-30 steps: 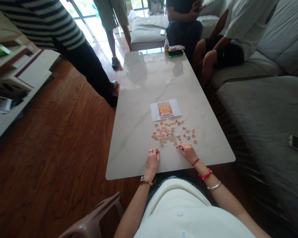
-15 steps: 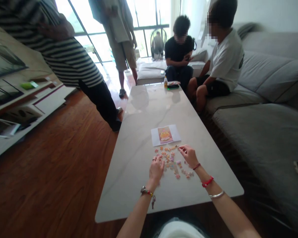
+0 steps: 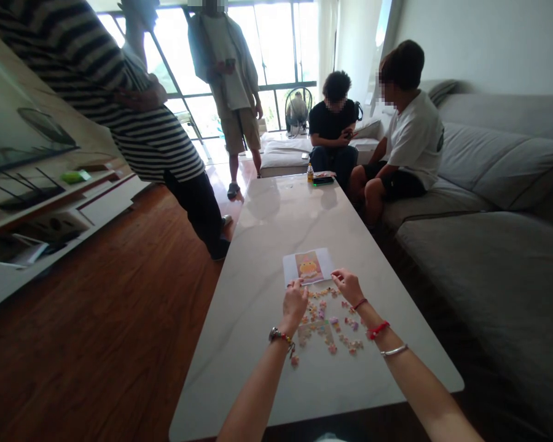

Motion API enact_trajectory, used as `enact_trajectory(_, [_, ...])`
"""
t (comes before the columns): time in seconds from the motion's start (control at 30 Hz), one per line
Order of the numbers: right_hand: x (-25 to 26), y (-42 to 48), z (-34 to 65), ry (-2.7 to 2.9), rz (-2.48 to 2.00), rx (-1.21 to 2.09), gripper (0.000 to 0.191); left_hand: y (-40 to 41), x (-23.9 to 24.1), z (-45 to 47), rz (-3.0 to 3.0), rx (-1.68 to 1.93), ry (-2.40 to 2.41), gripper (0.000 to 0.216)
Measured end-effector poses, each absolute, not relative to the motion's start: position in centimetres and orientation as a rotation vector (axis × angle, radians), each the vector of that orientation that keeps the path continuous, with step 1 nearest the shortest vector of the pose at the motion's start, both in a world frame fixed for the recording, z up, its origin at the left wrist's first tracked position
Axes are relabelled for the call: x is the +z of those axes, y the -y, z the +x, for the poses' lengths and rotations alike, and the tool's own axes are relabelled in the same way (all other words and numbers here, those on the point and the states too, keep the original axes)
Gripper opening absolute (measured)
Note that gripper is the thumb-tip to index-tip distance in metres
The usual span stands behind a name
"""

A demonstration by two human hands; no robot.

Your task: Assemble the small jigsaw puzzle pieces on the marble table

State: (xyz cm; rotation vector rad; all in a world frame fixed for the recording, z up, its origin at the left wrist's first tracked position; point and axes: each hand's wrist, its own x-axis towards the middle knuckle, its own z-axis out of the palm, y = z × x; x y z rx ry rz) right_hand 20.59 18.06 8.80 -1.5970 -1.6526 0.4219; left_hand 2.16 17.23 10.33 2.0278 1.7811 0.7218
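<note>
A printed picture sheet [image 3: 322, 259] with an orange-yellow cartoon figure lies on the table. Just below it spread many small jigsaw pieces [image 3: 332, 347], orange, pink and purple, partly hidden by my hands. My left hand [image 3: 296, 302] is over the left of the pieces, fingers stretched loosely toward the sheet's lower edge, with nothing visible in them. At the sheet's lower right corner, my right hand [image 3: 349, 285] has thumb and fingertips pinched together; what they hold is too small to make out. A clear flat bag [image 3: 306, 335] seems to lie among the pieces.
The long marble-look table [image 3: 239, 344] has a small bottle [image 3: 310, 173] and a dark phone-like object [image 3: 323, 181] at its far end. Two people sit on the grey sofa [image 3: 479, 245] at right. On the left, a person in a striped shirt [image 3: 161, 144] and another person [image 3: 235, 86] stand.
The view has tilted up, so the table sits lower in the picture. Both hands have moved forward over the table, the left from the pieces up to the sheet's lower edge.
</note>
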Motion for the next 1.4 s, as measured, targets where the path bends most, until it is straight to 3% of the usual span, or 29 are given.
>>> enact_trajectory(0.57, [9.5,-17.5,20.3,1.633,-1.605,0.452,0.018,-16.7,10.0,1.4,2.016,0.691,-1.803,0.024])
enact_trajectory(0.93, [4.4,-4.2,19.6,1.925,-1.597,0.753,0.016,-3.8,5.2,-1.9,1.938,0.407,-1.649,0.024])
enact_trajectory(1.07, [3.1,-2.6,18.4,1.934,-1.687,0.68,0.021,-1.6,4.4,-1.4,2.016,0.365,-1.601,0.026])
enact_trajectory(1.4, [2.5,-4.0,17.8,2.007,-1.735,0.726,0.002,-3.7,5.7,1.8,2.1,0.116,-1.588,0.028])
